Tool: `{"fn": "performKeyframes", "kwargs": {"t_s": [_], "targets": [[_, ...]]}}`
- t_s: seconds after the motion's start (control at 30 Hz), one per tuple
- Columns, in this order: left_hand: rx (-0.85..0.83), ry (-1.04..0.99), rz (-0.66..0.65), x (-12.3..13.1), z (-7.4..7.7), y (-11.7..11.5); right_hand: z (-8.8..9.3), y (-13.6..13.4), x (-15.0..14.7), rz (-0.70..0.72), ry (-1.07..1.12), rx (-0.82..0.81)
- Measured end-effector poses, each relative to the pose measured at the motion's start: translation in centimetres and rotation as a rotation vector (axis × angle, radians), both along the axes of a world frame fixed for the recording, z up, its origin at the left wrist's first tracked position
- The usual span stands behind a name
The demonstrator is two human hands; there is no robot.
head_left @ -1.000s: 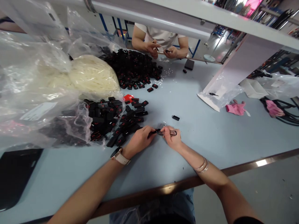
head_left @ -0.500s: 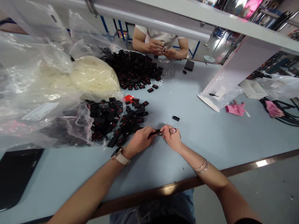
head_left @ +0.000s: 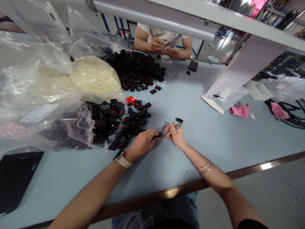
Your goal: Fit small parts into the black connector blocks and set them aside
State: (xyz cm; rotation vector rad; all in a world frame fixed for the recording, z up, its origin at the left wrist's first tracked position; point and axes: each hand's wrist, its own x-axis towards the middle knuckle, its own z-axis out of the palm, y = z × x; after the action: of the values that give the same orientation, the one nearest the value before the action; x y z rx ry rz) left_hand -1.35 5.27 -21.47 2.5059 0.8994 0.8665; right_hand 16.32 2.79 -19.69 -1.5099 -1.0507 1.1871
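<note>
My left hand point(head_left: 145, 140) pinches a small black plastic part point(head_left: 158, 135) above the table. In my right hand point(head_left: 175, 136) is a pair of small metal scissors point(head_left: 170, 130), its blades pointing left and touching or almost touching the black part. Fingers hide some of both things. Just beyond my right hand a single black piece point(head_left: 179, 120) lies on the table. To the left of my left hand spreads a heap of black plastic pieces with red marks point(head_left: 114, 122), partly inside a clear bag point(head_left: 87, 127).
A clear bag of cream-coloured parts point(head_left: 95, 79) stands at the left, behind it a larger black pile point(head_left: 138, 68). Across the table point(head_left: 209, 140) a co-worker's hands point(head_left: 164, 48) hold something small. A pink glove point(head_left: 240, 110) lies right, near a white upright panel point(head_left: 247, 70). A black tray point(head_left: 19, 181) sits front left.
My right hand has shifted slightly and turned, so the scissors now show more of their length and tilt up to the right. My left hand has stayed almost still.
</note>
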Motion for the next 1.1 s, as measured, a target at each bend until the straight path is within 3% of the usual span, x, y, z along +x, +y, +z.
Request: {"fn": "performKeyframes", "kwargs": {"t_s": [0.33, 0.67, 1.1], "targets": [[0.095, -0.11, -0.038, 0.0, 0.2, -0.2, -1.0, 0.5, 0.4, -0.016, 0.166, -0.034], [0.103, -0.173, -0.052, 0.2, 0.6, -0.3, -0.3, 0.7, 0.4, -0.011, 0.263, -0.046], [-0.019, -0.156, -0.038, 0.1, 0.2, -0.1, 0.0, 0.9, 0.5, -0.038, 0.33, -0.067]]}}
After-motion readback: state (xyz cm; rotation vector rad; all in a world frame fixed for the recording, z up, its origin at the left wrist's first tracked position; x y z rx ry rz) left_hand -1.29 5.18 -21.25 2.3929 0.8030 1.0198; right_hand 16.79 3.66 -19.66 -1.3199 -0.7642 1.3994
